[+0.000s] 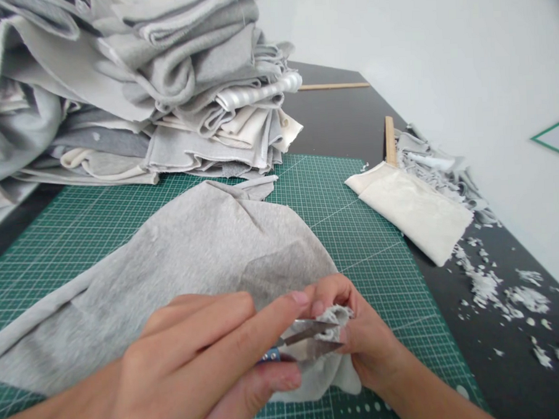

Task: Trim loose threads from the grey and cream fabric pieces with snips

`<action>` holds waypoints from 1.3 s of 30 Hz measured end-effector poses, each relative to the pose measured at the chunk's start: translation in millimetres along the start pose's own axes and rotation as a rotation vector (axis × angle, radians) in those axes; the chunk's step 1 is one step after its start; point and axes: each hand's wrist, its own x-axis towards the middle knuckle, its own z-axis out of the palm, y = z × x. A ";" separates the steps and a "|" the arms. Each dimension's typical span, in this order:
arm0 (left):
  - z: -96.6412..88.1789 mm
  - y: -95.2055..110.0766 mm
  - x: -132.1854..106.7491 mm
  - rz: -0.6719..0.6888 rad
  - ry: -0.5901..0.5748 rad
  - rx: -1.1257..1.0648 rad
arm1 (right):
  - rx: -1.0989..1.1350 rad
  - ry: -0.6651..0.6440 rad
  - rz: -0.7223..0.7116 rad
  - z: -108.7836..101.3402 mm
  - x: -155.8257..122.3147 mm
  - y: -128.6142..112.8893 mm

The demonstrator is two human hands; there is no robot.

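Note:
My left hand is closed around a pair of small thread snips with a blue grip. The metal blades are parted and point right, at the frayed edge of a light grey fabric piece. Pinched in the fingers of my right hand is that bunched, fuzzy edge, right by the blade tips. From there the fabric spreads out to the left over a green cutting mat. My fingers cover most of the snips' handle.
A tall pile of folded grey and cream fabrics stands at the back left. To the right lie a folded cream cloth, a wooden strip and scattered lint scraps on the dark table, beside a white wall.

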 end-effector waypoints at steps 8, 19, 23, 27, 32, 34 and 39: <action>2.4 -0.5 -0.4 -0.013 0.001 -0.104 | -0.042 0.032 0.003 4.7 0.8 -1.6; -2.4 3.0 -2.3 -0.019 -0.009 -0.012 | -0.074 0.050 -0.045 3.2 0.8 -1.1; -3.6 3.2 -2.9 -0.008 -0.013 -0.029 | -0.094 0.067 -0.054 4.0 0.8 -1.9; -3.3 1.8 -2.8 -0.014 -0.008 -0.046 | -0.090 0.044 -0.071 4.7 0.4 -2.9; -4.7 0.5 1.8 0.083 0.058 0.037 | -0.069 0.027 -0.089 4.1 1.8 -2.0; -5.6 1.4 2.6 0.087 0.065 0.081 | -0.064 -0.007 -0.103 3.2 2.4 -1.2; -4.8 4.0 2.0 0.065 0.078 0.098 | -0.063 -0.065 -0.137 -0.5 2.6 0.4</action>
